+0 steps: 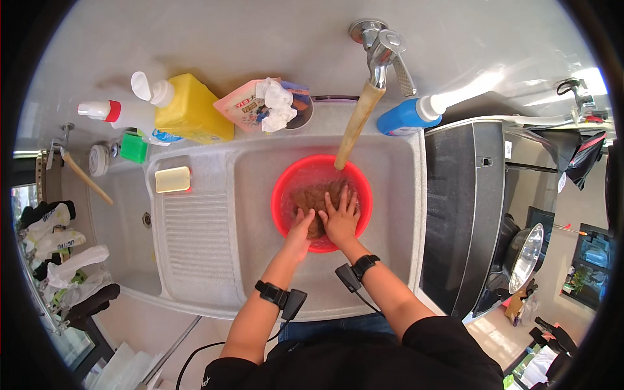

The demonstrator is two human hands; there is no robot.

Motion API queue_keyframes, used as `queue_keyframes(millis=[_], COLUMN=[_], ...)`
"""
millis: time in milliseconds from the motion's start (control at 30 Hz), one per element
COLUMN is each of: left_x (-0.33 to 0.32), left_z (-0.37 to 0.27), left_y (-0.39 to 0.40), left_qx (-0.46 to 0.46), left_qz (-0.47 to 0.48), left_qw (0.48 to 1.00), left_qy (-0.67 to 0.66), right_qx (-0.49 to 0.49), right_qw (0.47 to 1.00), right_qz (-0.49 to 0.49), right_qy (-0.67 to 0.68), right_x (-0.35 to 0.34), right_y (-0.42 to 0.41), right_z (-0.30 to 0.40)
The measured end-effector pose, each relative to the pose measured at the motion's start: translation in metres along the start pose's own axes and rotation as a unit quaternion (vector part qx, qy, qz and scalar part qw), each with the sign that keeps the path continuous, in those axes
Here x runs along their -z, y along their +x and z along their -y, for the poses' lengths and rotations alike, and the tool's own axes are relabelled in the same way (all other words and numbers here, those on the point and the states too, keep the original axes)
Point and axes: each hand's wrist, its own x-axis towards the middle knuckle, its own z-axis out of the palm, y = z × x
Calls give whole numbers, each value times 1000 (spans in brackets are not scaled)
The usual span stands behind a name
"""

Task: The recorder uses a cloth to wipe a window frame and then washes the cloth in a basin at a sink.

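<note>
A red plastic basin [278, 225] stands in the right bowl of a stone-like laundry sink [390, 204]. Brown wet fabric [314, 196] lies in it, in what looks like water. My right hand [342, 217] presses flat on the fabric, fingers spread. At the basin's lower left is my left hand [298, 235], thumb up against the fabric; its other fingers are mostly hidden, so its grip is unclear. Above the basin's far rim ends a tan hose [360, 124], fitted to a chrome tap [382, 51].
Left of the bowl is a ribbed washboard [196, 234], with a pale yellow soap box [172, 179] above it. A yellow jug [195, 109], a green sponge [133, 147] and a blue bottle [407, 117] line the back ledge. A black washing machine [451, 214] adjoins the right side.
</note>
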Motion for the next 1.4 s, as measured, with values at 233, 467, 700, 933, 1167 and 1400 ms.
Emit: queue_keyframes(millis=[233,467,700,933,1167,1400], left_x=[-8,-3,-10,5,-4,16], left_z=[9,1,1,-2,-12,15], left_y=[20,30,16,6,12,54], left_qx=[-12,43,24,-75,67,58], left_qz=[3,82,61,67,-77,70], left_qw=[996,971,975,984,992,969], left_qy=[-89,-221,-212,-145,-73,-228], right_qx=[-243,-159,-25,-38,-105,-134], right_qw=[651,616,864,994,942,635], right_qz=[32,204,184,21,-33,211], right_qy=[718,744,467,102,318,731], right_x=[-24,64,69,22,-41,21], right_y=[13,-11,-16,16,12,-9], right_z=[20,20,13,-3,4,11])
